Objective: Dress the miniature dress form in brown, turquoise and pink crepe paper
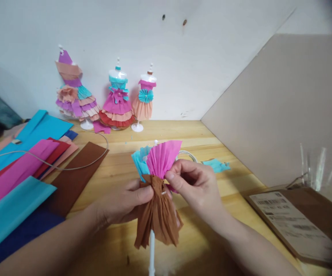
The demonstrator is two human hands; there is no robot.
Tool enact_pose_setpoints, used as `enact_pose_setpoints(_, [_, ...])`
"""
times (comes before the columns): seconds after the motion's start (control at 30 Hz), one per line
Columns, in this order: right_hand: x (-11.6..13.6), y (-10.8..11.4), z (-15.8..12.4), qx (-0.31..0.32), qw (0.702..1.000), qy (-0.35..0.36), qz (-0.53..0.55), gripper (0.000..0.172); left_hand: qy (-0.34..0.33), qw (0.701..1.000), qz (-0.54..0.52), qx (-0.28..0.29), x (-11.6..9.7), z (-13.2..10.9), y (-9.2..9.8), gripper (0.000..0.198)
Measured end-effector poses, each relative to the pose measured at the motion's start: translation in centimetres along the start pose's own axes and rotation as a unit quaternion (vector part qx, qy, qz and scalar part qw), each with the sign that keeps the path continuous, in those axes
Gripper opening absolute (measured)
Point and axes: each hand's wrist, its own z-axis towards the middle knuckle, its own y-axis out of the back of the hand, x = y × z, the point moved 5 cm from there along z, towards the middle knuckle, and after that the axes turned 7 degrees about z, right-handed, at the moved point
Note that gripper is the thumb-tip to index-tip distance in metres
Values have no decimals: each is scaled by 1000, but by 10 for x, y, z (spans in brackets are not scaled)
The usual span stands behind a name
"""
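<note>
My left hand (128, 201) grips a small dress form by its brown crepe-paper skirt (158, 222), thumb in front at the waist. A white stand rod (152, 249) sticks out below the skirt. Above the waist, a pleated pink crepe-paper fan (163, 155) spreads upward, with a turquoise ruffled paper piece (141, 161) behind it on the left. Pinched at the fan's lower right edge, my right hand (196, 184) has its thumb and forefinger closed on the pink paper. The form's body is mostly hidden behind the paper.
Folded crepe-paper sheets (18, 168) and a grey cable (68, 168) lie at left. Several dressed mini mannequins, including a turquoise and pink one (118, 101), stand along the wall. A tape roll (186, 155), a turquoise scrap (216, 165) and a labelled cardboard box (295, 226) are right.
</note>
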Motion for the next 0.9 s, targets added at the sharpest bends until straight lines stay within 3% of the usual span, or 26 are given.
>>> enact_pose_setpoints(0.2, [-1, 0, 1, -2, 1000, -15, -8, 41, -6, 1000, 4, -20, 3, -1, 3, 47])
enact_pose_setpoints(0.43, [0, -1, 1, -4, 1000, -19, -19, 31, -14, 1000, -8, -1, 6, -1, 4, 45])
enact_pose_setpoints(0.57, [1, -1, 1, -2, 999, -16, -35, 28, -12, 1000, -12, -21, 4, -3, 5, 43])
enact_pose_setpoints(0.9, [-5, 2, 3, -1, 998, -14, -60, 26, -31, 998, -33, 38, 8, -1, 4, 51])
